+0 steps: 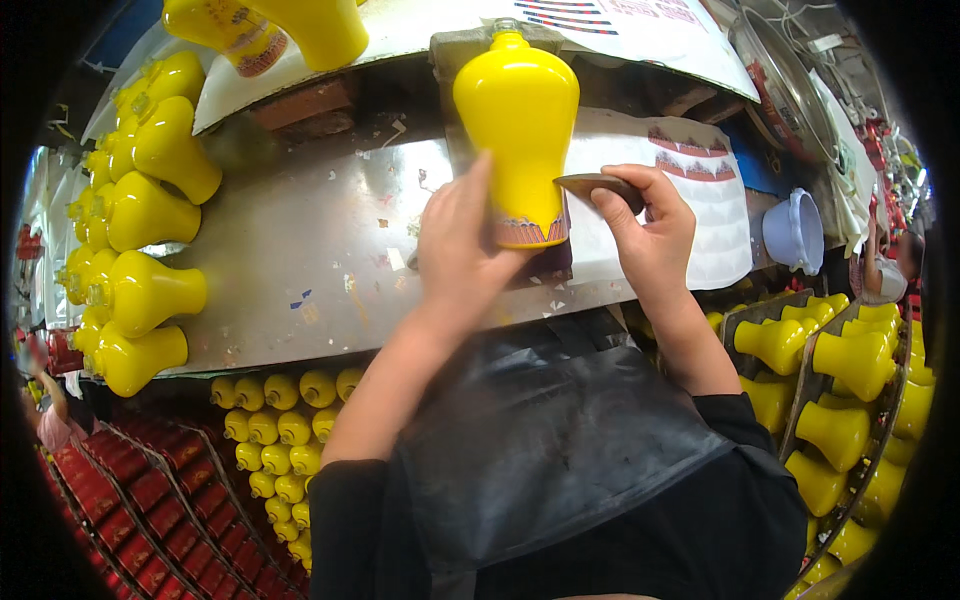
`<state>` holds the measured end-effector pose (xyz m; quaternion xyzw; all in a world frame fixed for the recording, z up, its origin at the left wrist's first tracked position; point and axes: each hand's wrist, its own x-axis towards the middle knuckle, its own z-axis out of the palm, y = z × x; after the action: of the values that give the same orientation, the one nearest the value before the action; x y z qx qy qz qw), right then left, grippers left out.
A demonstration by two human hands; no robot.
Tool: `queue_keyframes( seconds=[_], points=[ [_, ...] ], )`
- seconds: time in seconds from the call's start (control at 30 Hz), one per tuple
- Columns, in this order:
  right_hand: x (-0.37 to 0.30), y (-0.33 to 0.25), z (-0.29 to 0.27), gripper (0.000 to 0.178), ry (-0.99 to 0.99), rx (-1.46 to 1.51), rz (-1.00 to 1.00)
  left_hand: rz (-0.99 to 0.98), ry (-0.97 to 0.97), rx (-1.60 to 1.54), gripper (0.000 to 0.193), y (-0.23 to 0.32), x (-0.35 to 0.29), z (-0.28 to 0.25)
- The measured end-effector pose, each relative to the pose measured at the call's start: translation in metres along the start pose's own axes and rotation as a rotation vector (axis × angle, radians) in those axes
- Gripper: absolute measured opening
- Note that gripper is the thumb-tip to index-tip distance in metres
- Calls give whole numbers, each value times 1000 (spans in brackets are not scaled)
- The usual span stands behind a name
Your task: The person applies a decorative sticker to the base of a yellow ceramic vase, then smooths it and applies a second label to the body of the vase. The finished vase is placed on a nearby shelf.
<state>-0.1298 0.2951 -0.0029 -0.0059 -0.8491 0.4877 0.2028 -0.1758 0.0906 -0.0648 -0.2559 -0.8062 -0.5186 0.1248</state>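
Note:
A glossy yellow bottle (515, 110) lies on a cloth-covered rest, its clear glass neck pointing away from me and its base toward me. A brown and white patterned band (530, 230) runs round its lower end. My left hand (460, 240) is against the bottle's left side near the base, gripping it; its fingers are slightly blurred. In my right hand (655, 225), thumb and fingers pinch a dark, flat, pointed scraper (605, 188). The scraper's tip meets the bottle's right side just above the band.
White sheets with printed band decals (695, 170) lie right of the bottle. Several yellow bottles (150, 290) line the table's left end; two more (310, 30) stand at the back. A pale blue bucket (793, 232) is at right. Racked yellow bottles (840, 430) flank me below. Paper scraps dot the metal table (330, 230).

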Motion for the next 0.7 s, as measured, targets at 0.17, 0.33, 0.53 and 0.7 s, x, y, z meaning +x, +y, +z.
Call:
queue_keyframes(
  seconds=[0.17,0.33,0.53,0.7],
  points=[
    [-16,-14,-1,31,-190,-214,-527,-7,96,102,100,2,-1,0],
    [-16,-21,-9,31,-178,-77,-323,-72,-36,111,99,-5,0,6],
    [8,-14,-8,26,-131,-278,-331,5,34,262,101,5,-5,4],
    [18,-12,-14,24,-273,-114,-484,-71,88,260,101,7,-7,8]
  ],
)
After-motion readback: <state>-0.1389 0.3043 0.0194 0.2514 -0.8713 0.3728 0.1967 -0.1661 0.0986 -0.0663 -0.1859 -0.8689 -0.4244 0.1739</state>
